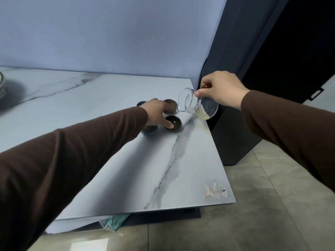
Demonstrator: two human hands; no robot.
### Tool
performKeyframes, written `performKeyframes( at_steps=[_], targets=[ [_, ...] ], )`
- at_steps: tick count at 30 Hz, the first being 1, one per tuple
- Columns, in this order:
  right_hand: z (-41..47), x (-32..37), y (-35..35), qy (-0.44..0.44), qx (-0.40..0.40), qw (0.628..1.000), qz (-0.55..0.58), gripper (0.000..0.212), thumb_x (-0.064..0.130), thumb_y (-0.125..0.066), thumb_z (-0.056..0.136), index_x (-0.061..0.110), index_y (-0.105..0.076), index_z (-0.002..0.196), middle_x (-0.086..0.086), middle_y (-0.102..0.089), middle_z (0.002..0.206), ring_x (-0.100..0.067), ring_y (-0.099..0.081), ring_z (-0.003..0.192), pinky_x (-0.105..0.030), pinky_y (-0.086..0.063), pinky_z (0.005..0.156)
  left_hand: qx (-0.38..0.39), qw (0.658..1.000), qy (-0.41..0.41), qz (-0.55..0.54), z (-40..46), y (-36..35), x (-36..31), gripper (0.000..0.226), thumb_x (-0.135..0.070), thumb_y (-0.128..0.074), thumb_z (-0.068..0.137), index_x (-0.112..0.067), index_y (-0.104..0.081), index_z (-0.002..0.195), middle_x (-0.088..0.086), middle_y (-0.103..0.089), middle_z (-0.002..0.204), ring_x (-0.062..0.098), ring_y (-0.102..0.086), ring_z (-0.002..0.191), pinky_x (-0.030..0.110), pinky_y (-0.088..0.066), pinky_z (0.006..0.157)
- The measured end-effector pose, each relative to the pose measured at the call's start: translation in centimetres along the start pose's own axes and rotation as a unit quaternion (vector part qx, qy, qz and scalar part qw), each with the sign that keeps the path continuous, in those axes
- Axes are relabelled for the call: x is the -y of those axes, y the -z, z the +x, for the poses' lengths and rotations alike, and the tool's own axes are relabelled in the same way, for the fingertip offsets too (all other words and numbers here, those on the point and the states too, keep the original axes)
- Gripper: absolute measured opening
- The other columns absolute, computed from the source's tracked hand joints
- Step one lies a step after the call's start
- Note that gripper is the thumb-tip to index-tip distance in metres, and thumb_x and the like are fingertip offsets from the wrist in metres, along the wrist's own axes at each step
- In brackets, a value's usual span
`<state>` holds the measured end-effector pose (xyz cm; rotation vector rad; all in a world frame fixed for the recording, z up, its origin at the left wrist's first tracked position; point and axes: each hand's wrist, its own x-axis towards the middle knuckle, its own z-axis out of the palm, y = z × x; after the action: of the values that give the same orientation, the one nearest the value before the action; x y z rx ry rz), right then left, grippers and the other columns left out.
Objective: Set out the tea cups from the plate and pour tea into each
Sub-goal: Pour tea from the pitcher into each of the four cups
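Several small dark tea cups stand close together on the marble table (112, 153) near its right edge. The nearest cup (175, 122) is dark green and glossy; my left hand (157, 113) rests over the group, with thumb and finger touching this cup's rim. Another cup (149, 129) sits partly under my palm, a brown one (171, 103) lies behind, and a fourth (140, 103) peeks out at the left. My right hand (221, 88) grips a clear glass pitcher (197, 105), tilted spout-down to the left, with a little pale yellow tea pooled inside.
The table's right edge runs just under the pitcher, with a dark cabinet (235, 138) and tiled floor (262, 205) beyond. A grey wall backs the table. A glass object (1, 82) shows at the far left edge. A teal packet (113, 221) lies under the table's front.
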<state>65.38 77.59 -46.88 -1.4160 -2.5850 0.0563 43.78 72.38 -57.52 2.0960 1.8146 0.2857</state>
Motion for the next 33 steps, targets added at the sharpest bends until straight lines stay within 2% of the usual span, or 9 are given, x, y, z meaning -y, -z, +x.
performKeyframes(
  at_steps=[5,12,21,33],
  targets=[
    [-0.4,1.3,-0.2,0.041,0.003,0.999,-0.036,0.032,0.052,-0.070,0.081,0.023,-0.060,0.071,0.009,-0.055,0.068,-0.020,-0.054,0.074,-0.030,-0.031,0.061,-0.003,1.000,0.014,0.015,-0.2,-0.6,-1.0,0.062,-0.053,-0.076,0.069,-0.023,-0.060,0.120,0.002,-0.063,0.112,0.025,-0.049,0.109,0.041,-0.044,0.096],
    [-0.3,3.3,-0.2,0.093,0.005,0.991,-0.100,0.032,0.048,-0.068,0.084,0.021,-0.056,0.075,0.002,-0.057,0.075,-0.025,-0.052,0.080,-0.031,-0.031,0.066,0.005,0.999,0.029,0.017,0.1,-0.9,-1.2,0.062,-0.049,-0.078,0.069,-0.022,-0.061,0.122,0.004,-0.064,0.115,0.026,-0.052,0.111,0.040,-0.046,0.095],
    [-0.3,4.5,-0.7,0.115,0.011,0.981,-0.156,0.028,0.044,-0.067,0.086,0.022,-0.053,0.077,0.001,-0.053,0.075,-0.024,-0.046,0.077,-0.032,-0.031,0.065,0.004,0.999,0.032,-0.020,0.0,-1.3,-0.7,0.065,-0.045,-0.081,0.067,-0.023,-0.062,0.125,0.003,-0.066,0.117,0.026,-0.056,0.112,0.038,-0.046,0.097],
    [-0.4,4.7,-0.3,0.125,0.012,0.978,-0.165,0.025,0.043,-0.069,0.085,0.025,-0.054,0.078,0.002,-0.049,0.072,-0.023,-0.046,0.081,-0.032,-0.032,0.064,0.010,0.999,0.046,-0.022,0.2,-1.5,-0.7,0.062,-0.044,-0.080,0.067,-0.020,-0.063,0.122,0.005,-0.065,0.116,0.027,-0.057,0.110,0.040,-0.048,0.096]
  ],
)
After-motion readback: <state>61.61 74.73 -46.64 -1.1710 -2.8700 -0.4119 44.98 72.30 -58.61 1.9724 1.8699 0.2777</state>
